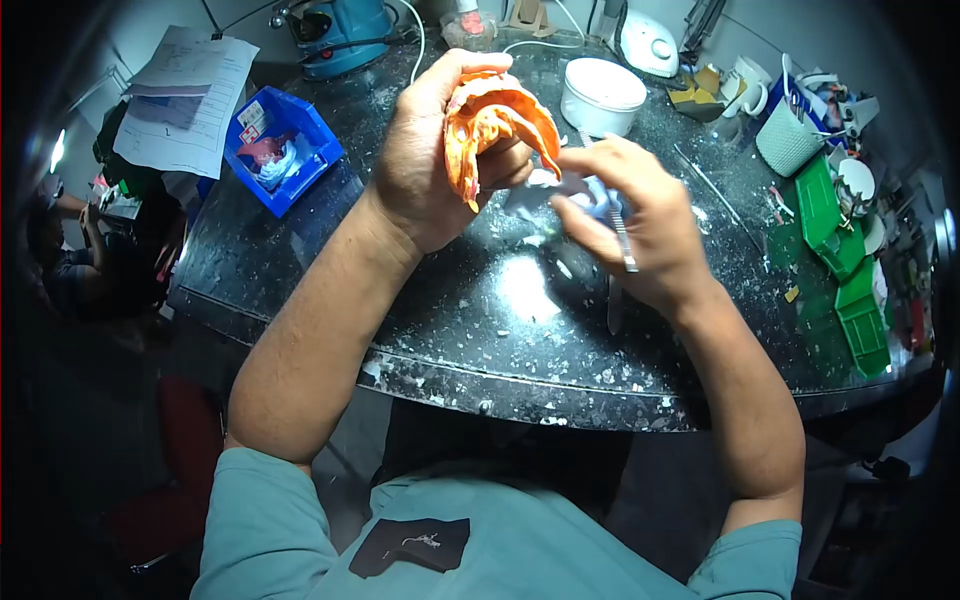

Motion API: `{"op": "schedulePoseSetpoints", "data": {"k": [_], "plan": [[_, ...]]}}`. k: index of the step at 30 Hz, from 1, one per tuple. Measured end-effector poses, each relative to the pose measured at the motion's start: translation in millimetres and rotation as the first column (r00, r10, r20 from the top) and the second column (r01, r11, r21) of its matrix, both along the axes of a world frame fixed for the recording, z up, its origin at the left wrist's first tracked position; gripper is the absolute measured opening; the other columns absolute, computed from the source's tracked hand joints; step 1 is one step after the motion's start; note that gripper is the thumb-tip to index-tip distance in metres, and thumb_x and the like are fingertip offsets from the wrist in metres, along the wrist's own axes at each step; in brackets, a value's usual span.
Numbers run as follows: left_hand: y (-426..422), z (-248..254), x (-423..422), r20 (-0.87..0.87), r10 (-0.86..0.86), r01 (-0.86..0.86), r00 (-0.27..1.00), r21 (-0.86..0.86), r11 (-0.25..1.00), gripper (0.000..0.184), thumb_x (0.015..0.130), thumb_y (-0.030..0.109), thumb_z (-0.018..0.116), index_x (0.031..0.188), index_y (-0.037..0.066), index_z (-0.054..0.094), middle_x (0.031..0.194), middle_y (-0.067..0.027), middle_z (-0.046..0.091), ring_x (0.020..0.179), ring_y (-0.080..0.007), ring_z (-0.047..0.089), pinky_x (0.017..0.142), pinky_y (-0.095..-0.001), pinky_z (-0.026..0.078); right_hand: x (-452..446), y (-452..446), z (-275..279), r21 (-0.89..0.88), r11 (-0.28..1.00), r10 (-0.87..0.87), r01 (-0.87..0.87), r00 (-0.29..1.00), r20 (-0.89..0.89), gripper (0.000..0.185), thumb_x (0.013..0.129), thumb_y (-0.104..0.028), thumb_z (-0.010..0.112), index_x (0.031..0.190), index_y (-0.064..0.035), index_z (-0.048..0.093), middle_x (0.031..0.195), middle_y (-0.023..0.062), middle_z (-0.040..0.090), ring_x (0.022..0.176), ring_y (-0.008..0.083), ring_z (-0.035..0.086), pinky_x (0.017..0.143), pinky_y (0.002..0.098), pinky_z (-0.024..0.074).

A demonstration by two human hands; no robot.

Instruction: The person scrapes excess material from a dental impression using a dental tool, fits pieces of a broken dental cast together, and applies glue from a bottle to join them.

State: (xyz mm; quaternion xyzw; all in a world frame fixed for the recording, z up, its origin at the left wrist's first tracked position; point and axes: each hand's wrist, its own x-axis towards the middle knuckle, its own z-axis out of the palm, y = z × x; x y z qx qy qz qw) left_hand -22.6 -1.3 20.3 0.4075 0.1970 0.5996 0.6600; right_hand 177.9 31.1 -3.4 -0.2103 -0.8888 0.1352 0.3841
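My left hand (425,165) is closed around an orange, horseshoe-shaped dental impression (490,118), held up above the bench with its curved opening facing down and right. Close by on the right, my right hand (645,205) has its thumb and fingers bent around a slim metal hand tool with a ribbed handle (622,238). The tool's tip is hard to make out near the fingers. Behind and below the fingertips lies blurred whitish-blue material (585,195). A narrow blade (614,305) shows on the bench below my right hand.
On the speckled black bench (440,310) stand a blue bin (325,150) with scraps, a white round tub (604,95) and a blue machine (345,35). At right are a metal rod (720,195), a pale basket (790,140) and green trays (830,215). Papers (185,110) hang left; another person (90,240) sits beyond.
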Motion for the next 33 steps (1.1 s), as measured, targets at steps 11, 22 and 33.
{"op": "schedulePoseSetpoints", "data": {"k": [11,22,33], "plan": [[-7.6,1.6,-3.9,0.063,0.062,-0.07,0.996,0.138,0.988,0.027,0.099,0.03,0.044,0.094,0.006,0.057,0.078,0.0,0.05,0.042,-0.0088,0.037,0.055,-0.0238,0.051,14.6,0.3,22.2,0.037,0.995,0.1,-0.093,0.941,-0.324,0.03,0.074,-0.008,0.079,0.101,0.0001,0.068,0.092,0.0105,0.07,0.084,0.0195,0.067,0.077,0.0298,0.0524],[-13.7,7.2,3.6,0.312,-0.003,-0.014,0.95,0.051,0.999,0.031,0.1,0.032,0.044,0.075,0.014,0.04,0.052,0.0041,0.028,0.039,-0.0061,0.03,0.045,-0.0224,0.03,10.8,-12.0,22.7,-0.273,0.934,0.088,-0.232,0.887,-0.453,0.028,0.082,-0.011,0.076,0.107,0.0002,0.068,0.099,0.0083,0.07,0.087,0.0118,0.064,0.08,0.0262,0.0504],[-15.0,9.2,5.4,0.341,-0.08,0.047,0.937,0.106,0.993,0.033,0.102,0.029,0.042,0.072,0.014,0.038,0.05,0.0045,0.03,0.039,-0.0057,0.031,0.047,-0.0223,0.027,9.5,-5.3,19.2,-0.57,0.635,0.04,-0.522,0.759,-0.65,0.031,0.088,-0.014,0.07,0.114,0.0024,0.065,0.105,0.009,0.069,0.098,0.0115,0.063,0.088,0.0248,0.0483]]}}
